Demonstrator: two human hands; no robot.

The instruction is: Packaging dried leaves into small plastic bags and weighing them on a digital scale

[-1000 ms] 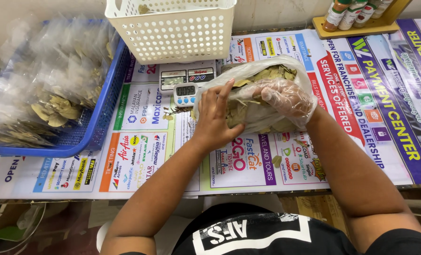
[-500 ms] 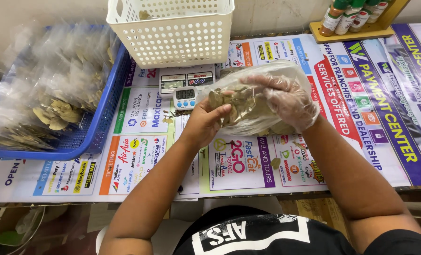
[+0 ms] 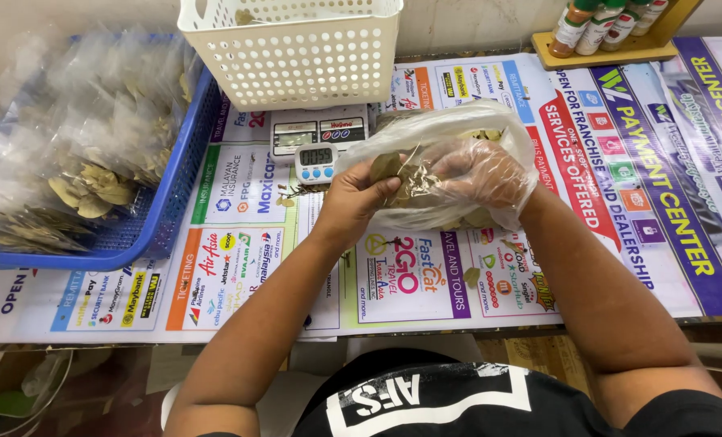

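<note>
Since a second ago your left hand has slid from the top of the clear plastic bag to its near edge, pinching it. Left to right: the blue basket holds sealed packets of dried leaves; the white basket sits on the scale; your gloved right hand grips leaves inside the bag.

Two hands: left hand, right hand. One clear plastic bag. One white basket, 12 o'clock. One blue tray, 9 o'clock. One small scale. Three bottles, 1 o'clock.
</note>
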